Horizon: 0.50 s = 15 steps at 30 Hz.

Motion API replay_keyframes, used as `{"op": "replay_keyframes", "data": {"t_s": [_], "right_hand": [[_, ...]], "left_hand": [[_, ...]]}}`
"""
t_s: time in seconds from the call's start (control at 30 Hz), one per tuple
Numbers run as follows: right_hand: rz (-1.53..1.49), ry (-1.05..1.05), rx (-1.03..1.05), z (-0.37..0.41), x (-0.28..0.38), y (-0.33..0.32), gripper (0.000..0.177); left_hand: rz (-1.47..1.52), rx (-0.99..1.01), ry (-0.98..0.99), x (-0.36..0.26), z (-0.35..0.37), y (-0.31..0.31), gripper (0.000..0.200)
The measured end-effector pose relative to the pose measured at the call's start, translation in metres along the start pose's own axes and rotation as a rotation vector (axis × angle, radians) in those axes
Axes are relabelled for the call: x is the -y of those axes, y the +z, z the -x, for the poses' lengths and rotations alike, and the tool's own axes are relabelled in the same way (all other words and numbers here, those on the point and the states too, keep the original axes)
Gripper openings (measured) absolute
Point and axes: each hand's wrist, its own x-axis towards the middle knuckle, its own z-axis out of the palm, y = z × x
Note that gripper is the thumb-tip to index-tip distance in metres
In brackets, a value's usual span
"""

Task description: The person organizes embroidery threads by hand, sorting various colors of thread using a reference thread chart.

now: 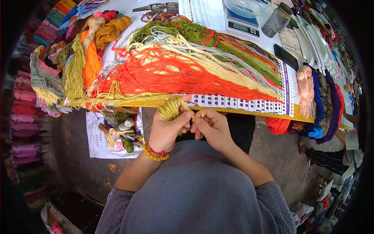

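My left hand point(169, 130) is closed around a bundle of olive-gold thread point(170, 109) at the table's front edge. Close beside it, my right hand point(210, 126) pinches some strands of the same thread between thumb and fingers. A long hank of gold thread point(136, 98) runs along the edge to the left of my hands. Just beyond lie spread red threads point(156, 74), with cream threads point(218, 72) and green threads point(187, 33) behind them. A white card with purple dots point(230, 102) shows under the threads at the edge.
A digital scale point(243, 29), a dark-lidded jar point(277, 20), a black phone point(286, 57) and scissors point(146, 8) are on the table. Skeins hang at the left point(74, 74) and a peach skein point(305, 87) at the right. On the floor, a white sack point(99, 144) bears thread scraps.
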Motion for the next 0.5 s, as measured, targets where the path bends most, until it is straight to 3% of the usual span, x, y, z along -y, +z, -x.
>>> {"op": "replay_keyframes", "data": {"t_s": [0.5], "right_hand": [[-0.08, 0.031, -0.033, -0.0025, -0.0008, -0.003, 0.007]], "left_hand": [[0.046, -0.037, 0.002, 0.0012, -0.0019, 0.0014, 0.035]]}}
